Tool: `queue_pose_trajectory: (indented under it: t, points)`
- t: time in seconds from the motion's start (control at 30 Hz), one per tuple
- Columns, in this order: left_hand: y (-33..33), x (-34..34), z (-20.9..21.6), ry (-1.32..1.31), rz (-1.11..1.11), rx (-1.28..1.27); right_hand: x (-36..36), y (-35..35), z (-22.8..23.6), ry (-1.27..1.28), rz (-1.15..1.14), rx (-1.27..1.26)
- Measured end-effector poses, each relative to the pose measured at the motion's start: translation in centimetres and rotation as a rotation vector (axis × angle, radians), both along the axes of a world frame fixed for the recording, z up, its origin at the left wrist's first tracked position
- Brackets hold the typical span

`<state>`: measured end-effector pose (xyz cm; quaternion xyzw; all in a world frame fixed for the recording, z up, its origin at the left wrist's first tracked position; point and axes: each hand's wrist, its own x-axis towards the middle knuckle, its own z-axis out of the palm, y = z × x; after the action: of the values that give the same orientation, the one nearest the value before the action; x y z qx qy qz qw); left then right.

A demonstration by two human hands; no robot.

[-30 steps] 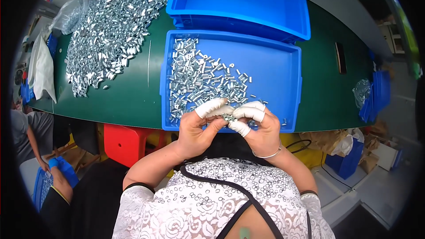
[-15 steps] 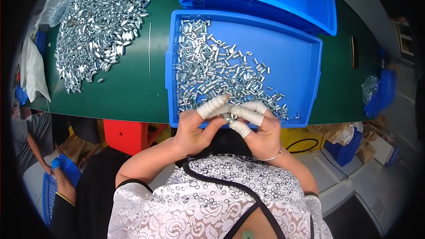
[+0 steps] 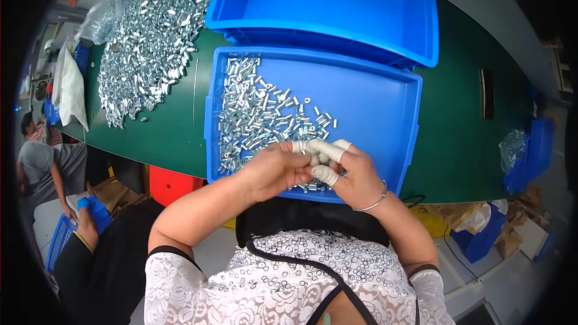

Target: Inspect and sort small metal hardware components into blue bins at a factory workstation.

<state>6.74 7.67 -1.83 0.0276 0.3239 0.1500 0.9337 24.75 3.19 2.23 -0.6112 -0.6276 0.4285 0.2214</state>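
Observation:
My left hand point(image 3: 274, 171) and my right hand point(image 3: 358, 183) meet above the near side of a shallow blue tray point(image 3: 361, 105). White finger covers wrap several fingertips. Both hands are closed, fingertips pressed together; whatever they pinch is hidden behind the fingers. Small shiny metal sleeves point(image 3: 247, 108) lie loose across the tray's left half and below my hands. A few single ones are scattered toward its middle.
A deeper blue bin point(image 3: 325, 0) stands behind the tray. On the green table point(image 3: 168, 135), a large heap of metal pieces point(image 3: 153, 42) lies at the far left, beside a thin rod point(image 3: 195, 93). A red stool point(image 3: 174, 186) is below; another person point(image 3: 45, 162) sits at left.
The view has shifted, so the tray sits lower and further left in it. My fingertips have drawn closer together, and the metal pieces between them no longer show clearly.

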Motion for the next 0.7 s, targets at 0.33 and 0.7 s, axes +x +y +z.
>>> queue_pose_trajectory:
  t: [0.33, 0.7]
  points:
    - [15.4, 3.9, 3.9, 1.039, 0.247, 1.417, 4.8, 3.5, -6.5, -0.204, 0.015, 0.13]
    - [2.3, 5.2, -4.7, 1.423, -0.556, 1.509, 3.3, 4.6, -9.0, -0.378, 0.067, 0.04]
